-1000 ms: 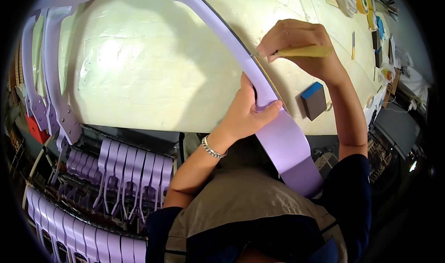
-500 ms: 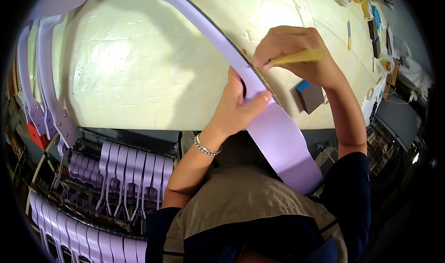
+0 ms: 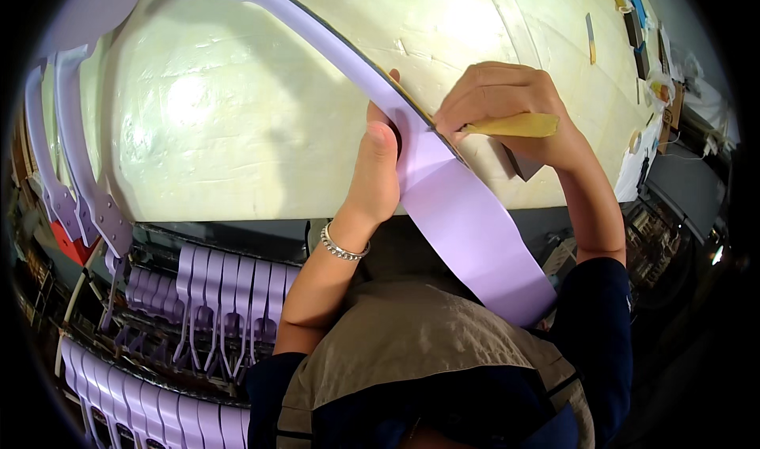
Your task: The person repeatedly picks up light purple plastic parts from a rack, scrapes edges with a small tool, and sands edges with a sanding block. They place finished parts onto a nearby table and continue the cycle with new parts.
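A long, curved lavender part (image 3: 467, 212) lies diagonally from the far left of the table toward my body, its near end broad and its far end narrow. A dark strip with a yellowish edge runs along its right side. My left hand (image 3: 375, 172) cups the left edge at the narrowing, thumb raised, with fingers behind the part and a fingertip showing past its far edge. Pinched in my right hand (image 3: 507, 105) is a slim tool with a tapered yellow handle (image 3: 514, 125). Its working tip, hidden by my fingers, is close to the strip.
A dark block (image 3: 520, 162) sits partly under my right hand on the pale covered table (image 3: 214, 148). A thin yellow-ended tool (image 3: 590, 39) lies farther right. Lavender parts (image 3: 226, 291) hang in rows on racks at lower left; more lavender legs (image 3: 75, 132) stand at the left.
The lavender part has shifted slightly left. My left thumb has come off its face to the left edge. My right hand has moved a little nearer me along the strip.
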Motion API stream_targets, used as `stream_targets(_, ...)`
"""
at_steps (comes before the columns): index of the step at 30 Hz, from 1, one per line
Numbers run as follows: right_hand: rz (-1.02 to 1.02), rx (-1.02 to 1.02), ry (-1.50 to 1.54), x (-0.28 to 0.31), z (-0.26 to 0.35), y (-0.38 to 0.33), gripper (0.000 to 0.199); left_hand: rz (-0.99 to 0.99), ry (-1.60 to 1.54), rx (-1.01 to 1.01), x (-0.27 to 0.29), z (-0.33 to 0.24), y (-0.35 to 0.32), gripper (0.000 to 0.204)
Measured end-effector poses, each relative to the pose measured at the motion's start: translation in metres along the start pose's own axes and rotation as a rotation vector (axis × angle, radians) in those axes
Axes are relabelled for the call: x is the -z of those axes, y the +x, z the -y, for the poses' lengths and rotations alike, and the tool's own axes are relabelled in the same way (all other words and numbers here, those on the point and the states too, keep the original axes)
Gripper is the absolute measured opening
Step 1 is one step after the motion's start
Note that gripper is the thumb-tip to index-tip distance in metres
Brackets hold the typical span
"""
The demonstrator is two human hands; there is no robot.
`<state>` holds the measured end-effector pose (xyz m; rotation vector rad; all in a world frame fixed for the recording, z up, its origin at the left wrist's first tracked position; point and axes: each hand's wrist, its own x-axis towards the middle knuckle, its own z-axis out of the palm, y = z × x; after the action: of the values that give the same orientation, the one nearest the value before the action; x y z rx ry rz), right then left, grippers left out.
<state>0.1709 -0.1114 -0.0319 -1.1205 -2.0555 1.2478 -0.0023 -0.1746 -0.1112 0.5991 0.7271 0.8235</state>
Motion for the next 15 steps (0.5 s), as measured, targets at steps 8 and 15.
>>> stream_targets(8,0.062,-0.001,0.027,0.007,0.002,-0.017,0.01,-0.059,0.167,-0.017,0.003,0.003,0.002,0.098)
stream_targets(15,0.059,0.007,0.044,0.007,0.003,-0.025,0.004,-0.053,0.17,-0.014,-0.001,-0.002,0.001,0.096)
